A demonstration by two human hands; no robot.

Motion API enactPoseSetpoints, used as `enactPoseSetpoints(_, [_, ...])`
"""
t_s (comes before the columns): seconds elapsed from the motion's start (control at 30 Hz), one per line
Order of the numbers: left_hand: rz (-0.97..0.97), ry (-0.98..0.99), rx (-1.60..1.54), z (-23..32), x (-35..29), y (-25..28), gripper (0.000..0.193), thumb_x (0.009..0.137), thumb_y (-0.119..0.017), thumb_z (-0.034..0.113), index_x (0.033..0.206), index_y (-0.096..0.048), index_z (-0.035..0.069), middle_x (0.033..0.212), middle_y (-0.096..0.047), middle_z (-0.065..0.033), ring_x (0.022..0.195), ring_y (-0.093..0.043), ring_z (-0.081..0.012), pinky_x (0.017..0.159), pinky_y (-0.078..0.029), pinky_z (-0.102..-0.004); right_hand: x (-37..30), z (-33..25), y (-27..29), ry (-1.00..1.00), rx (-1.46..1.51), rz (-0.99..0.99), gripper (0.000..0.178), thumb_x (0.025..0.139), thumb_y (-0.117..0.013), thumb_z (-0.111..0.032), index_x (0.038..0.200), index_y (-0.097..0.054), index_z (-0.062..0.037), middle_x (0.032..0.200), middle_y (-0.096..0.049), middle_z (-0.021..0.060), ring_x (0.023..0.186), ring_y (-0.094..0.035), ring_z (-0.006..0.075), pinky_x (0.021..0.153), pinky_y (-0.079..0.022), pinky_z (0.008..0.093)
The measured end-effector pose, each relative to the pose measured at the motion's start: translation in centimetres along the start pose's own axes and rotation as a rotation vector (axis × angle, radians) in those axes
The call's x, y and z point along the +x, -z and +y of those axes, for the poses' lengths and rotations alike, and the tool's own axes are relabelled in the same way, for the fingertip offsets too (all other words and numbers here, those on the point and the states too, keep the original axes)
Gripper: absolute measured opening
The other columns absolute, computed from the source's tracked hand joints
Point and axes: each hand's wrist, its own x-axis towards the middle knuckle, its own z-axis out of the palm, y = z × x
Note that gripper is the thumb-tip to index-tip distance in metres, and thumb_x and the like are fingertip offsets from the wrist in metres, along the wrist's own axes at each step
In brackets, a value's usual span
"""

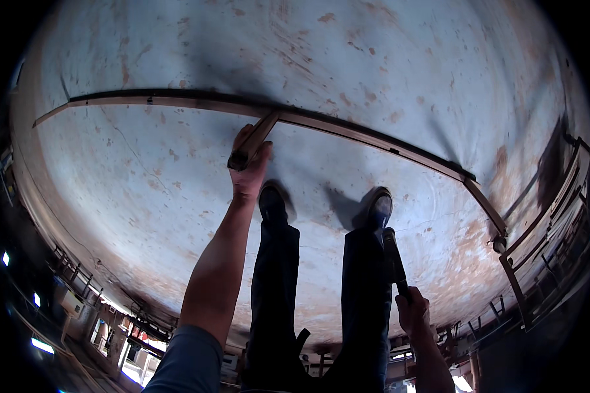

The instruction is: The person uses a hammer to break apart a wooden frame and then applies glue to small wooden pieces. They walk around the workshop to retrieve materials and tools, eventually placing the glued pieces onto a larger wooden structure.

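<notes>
A long, narrow brown metal frame (347,133) lies across the floor in front of my feet, with short end pieces angled toward me on both sides. From its middle, a short bar (261,135) rises toward me. My left hand (250,171) is wrapped round that bar near its free end. Lower right, beside my right leg, my right hand (413,313) grips the handle of a dark hammer (393,254). The hammer's head is up near my right shoe, apart from the frame.
Beneath me spreads a worn pale floor (177,177) with brown stains and cracks. My shoes (379,208) stand behind the frame. At the right rim another metal frame (518,288) stands among stacked bars. Dim workshop equipment (72,301) lines the lower left.
</notes>
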Motion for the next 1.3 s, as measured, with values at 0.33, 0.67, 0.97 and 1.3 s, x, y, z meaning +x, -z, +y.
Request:
enactPoseSetpoints(0.33, [-0.057, 0.007, 0.165, -1.1, -1.0, 0.8, 0.049, 0.082, -0.070, 0.007, 0.126, -0.048, -0.001, 0.115, -0.058, -0.0098, 0.104, -0.056, -0.0175, 0.091, -0.047, -0.0312, -1.8, 3.6, -1.6, -0.090, 0.263, -0.031, 0.017, 0.083, -0.062, -0.018, 0.088, -0.057, -0.0022, 0.060, -0.057, 0.0109, 0.054, -0.058, 0.0210, 0.053, -0.046, 0.0348])
enactPoseSetpoints(0.67, [-0.214, 0.373, 0.450, -2.6, -11.1, 6.2, 0.064, 0.082, -0.071, 0.015, 0.135, -0.038, 0.002, 0.119, -0.058, -0.0173, 0.106, -0.059, -0.0248, 0.088, -0.050, -0.0346, -3.3, 8.7, -2.7, -0.041, 0.304, 0.016, 0.017, 0.085, -0.060, -0.018, 0.081, -0.054, -0.0026, 0.051, -0.051, 0.0031, 0.041, -0.050, 0.0111, 0.037, -0.042, 0.0298])
enactPoseSetpoints(0.97, [-0.551, 0.817, 0.488, 10.6, -29.3, 17.7, 0.056, 0.078, -0.061, 0.018, 0.127, -0.049, -0.007, 0.072, -0.060, -0.0115, 0.070, -0.057, -0.0190, 0.066, -0.049, -0.0339, -9.2, 19.6, -0.9, -0.259, 0.304, -0.083, 0.043, 0.079, -0.069, -0.039, 0.093, -0.062, 0.0014, 0.078, -0.066, 0.0199, 0.074, -0.066, 0.0329, 0.064, -0.051, 0.0423])
enactPoseSetpoints(1.3, [-1.015, -0.828, 0.881, 15.9, -32.9, 19.6, 0.026, 0.077, -0.067, 0.022, 0.098, -0.063, 0.007, 0.099, -0.062, -0.0141, 0.103, -0.058, -0.0341, 0.095, -0.043, -0.0501, -24.0, 37.5, 3.5, -0.256, 0.176, 0.470, 0.043, 0.078, -0.067, -0.042, 0.092, -0.063, -0.0018, 0.064, -0.062, 0.0108, 0.054, -0.063, 0.0221, 0.048, -0.051, 0.0357])
